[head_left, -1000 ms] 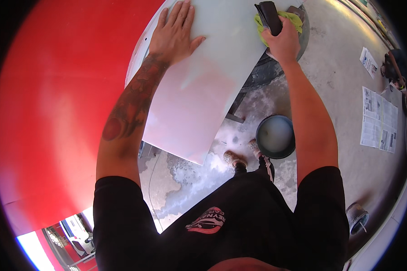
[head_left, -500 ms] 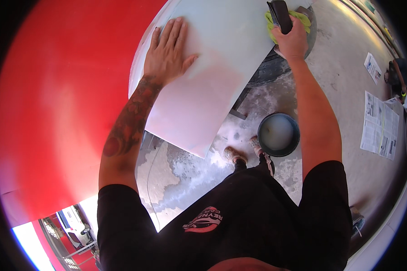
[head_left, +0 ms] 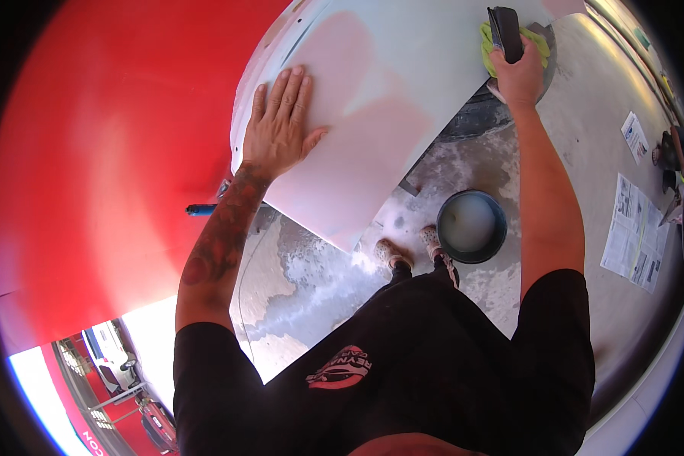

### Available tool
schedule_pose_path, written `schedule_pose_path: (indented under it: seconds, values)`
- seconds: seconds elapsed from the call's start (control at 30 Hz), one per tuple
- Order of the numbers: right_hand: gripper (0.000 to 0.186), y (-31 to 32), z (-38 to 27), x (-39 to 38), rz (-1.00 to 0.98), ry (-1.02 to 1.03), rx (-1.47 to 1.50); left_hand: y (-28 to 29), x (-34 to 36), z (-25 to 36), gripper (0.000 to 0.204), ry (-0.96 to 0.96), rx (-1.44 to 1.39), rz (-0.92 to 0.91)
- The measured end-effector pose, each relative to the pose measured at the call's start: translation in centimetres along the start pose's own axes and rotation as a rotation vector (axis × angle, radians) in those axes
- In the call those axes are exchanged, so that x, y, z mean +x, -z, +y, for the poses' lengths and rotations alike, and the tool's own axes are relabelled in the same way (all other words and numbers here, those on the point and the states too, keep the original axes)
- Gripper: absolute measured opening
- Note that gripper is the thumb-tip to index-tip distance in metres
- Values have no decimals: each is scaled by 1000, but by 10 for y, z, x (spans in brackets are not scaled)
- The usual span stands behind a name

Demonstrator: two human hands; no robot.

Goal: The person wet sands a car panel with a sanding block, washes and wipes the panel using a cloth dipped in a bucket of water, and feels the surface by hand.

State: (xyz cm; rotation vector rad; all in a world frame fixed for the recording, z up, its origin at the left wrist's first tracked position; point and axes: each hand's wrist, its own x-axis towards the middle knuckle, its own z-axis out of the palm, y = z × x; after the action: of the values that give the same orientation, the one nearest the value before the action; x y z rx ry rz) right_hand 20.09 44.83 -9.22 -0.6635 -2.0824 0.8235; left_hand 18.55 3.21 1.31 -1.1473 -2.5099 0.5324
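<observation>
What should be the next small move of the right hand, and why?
Perhaps bring the dark block inward over the pale panel: the right hand grips it near the panel's edge, green cloth behind it, while the left hand lies flat beside pink patches.

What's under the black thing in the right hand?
Under the black block you can see bunched yellow-green cloth by the pale panel's edge. The block, the cloth and the right hand cover whatever is beneath, so that can't be seen.

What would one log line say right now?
left hand: flat on pale panel | right hand: holds dark block with green cloth | bucket: on floor, cloudy liquid inside
</observation>
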Motion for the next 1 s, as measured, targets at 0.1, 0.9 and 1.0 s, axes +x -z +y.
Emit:
schedule_pose_path:
  seconds: [0.1, 0.9, 1.0]
  values:
    - [55, -1, 1, -1, 12, 21, 10, -5, -25, -1, 85, 6, -11, 9]
    - [55, -5, 8, 1, 15, 36, -43, -19, -92, 37, 85, 15, -189, -64]
    - [54, -5, 10, 1, 41, 66, -40, -15, -5, 35, 85, -117, -199, -16]
